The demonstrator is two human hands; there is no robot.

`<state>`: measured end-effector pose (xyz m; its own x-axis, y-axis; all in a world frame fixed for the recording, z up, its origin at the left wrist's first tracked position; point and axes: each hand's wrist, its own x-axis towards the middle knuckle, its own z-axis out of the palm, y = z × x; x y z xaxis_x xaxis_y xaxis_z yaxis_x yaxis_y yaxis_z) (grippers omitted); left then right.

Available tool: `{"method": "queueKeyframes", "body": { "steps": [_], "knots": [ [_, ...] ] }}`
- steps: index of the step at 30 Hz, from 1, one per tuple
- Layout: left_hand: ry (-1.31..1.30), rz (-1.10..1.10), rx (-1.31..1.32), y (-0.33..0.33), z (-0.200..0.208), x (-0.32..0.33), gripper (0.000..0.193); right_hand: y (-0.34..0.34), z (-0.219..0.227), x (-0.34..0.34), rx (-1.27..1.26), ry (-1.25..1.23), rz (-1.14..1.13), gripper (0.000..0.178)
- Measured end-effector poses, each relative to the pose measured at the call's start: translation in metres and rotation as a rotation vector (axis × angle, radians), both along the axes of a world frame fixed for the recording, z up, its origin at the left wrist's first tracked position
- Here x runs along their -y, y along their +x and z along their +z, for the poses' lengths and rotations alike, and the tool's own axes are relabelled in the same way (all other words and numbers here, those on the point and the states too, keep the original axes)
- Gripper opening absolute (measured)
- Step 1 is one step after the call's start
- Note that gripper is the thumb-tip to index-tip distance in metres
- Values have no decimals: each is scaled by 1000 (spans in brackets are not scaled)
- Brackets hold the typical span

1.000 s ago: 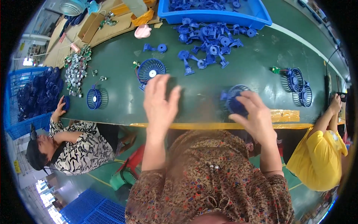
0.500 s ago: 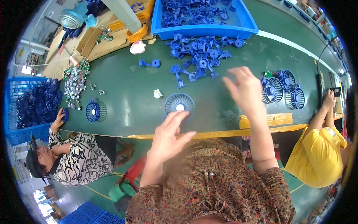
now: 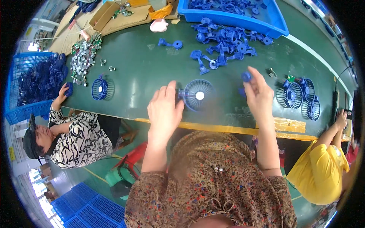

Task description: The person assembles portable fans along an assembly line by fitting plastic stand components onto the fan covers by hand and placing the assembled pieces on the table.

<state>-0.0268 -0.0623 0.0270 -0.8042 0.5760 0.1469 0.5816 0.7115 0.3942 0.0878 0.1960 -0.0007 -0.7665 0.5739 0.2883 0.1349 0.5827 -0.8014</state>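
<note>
A round dark-blue fan cage [image 3: 195,102] with a white disc at its centre lies on the green table in front of me. My left hand [image 3: 165,108] is at the cage's left edge, next to a small blue tab; its fingers are stretched out and the thumb stands apart. Whether anything lies under that palm is hidden. To the right of the cage, my right hand [image 3: 260,93] is raised with a small blue plastic bracket [image 3: 246,77] pinched between thumb and fingers. Part of this bracket is hidden or blurred.
Beyond my hands lies a pile of blue brackets [image 3: 224,41] before a blue tray [image 3: 232,17]. Several fan cages [image 3: 294,95] stand at right. Small circuit parts [image 3: 84,55] are heaped at left, near a blue crate [image 3: 34,62]. A person [image 3: 83,140] sits left, another [image 3: 323,169] right.
My right hand now holds a blue bracket; before, it was empty. My left hand has moved from over the cage's near edge to its left side. The whole view has shifted.
</note>
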Motion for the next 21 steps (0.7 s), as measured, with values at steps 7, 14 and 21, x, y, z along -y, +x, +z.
{"method": "queueKeyframes", "body": {
  "steps": [7, 14, 21],
  "knots": [
    [83, -22, -98, -2, -8, -5, 13, 40, -16, -15, 140, 496, -160, 32],
    [269, -116, 246, 9, -7, -9, 12, 58, 2, -22, 270, 236, -98, 27],
    [382, -55, 541, 17, -28, -15, 11, 32, 21, 29, 0, 180, 170, 31]
  ]
}}
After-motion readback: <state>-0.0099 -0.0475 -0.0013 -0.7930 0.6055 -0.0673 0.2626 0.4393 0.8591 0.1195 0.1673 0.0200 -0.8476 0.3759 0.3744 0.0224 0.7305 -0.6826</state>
